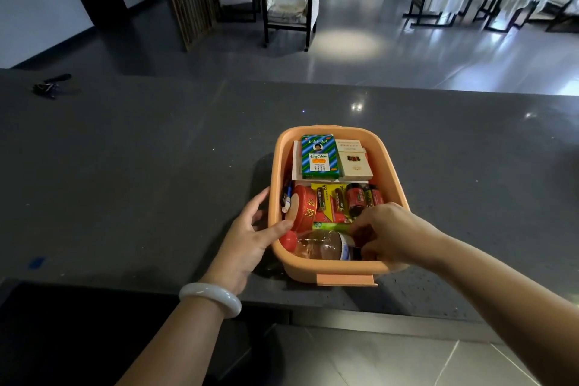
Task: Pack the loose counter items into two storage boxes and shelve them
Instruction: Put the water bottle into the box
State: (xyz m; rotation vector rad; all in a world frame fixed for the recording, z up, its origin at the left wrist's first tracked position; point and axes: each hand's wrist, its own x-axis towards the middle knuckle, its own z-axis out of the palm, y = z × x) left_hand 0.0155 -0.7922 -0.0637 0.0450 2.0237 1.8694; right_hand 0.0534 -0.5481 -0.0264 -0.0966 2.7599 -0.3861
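Storage box (388, 172), orange plastic, open-topped, standing on the dark grey counter (156, 166) near its front edge, a flat latch tab on the near wall.

Contents, left to right:
- Pen (287, 199), blue and white, lying along the left wall.
- Red round tin (305, 205), gold lettering, tipped on its side by the left wall.
- Clear bottle (319, 247) with a red cap, lying on its side along the near wall, cap to the left.
- Green-striped carton (319, 157) marked "Golden", flat at the far end, resting on a white booklet.
- Battery pack (329, 200), yellow card, mid-box.
- Small green packet (329, 226), between the battery pack and the bottle.
- Cream carton (355, 163), flat, touching the striped carton's right side.
- Red-and-black batteries (365, 197), large cells, side by side towards the right wall.

Hands:
- Left hand (250, 238), white bangle (210, 299) at the wrist, against the box's left wall near its front corner; thumb hooked over the rim and touching the tin, fingers spread along the outside.
- Right hand (391, 235), reaching into the near right corner over the bottle's labelled end; fingers curled and drawn close together; whether they hold anything cannot be told.

Surroundings:
- Dark small object (51, 86), far left of the counter, well apart from the box; kind not discernible.
- Blue mark (37, 262) on the counter near the front left.
- Beyond the counter, a grey floor with white-covered chairs (289, 0).
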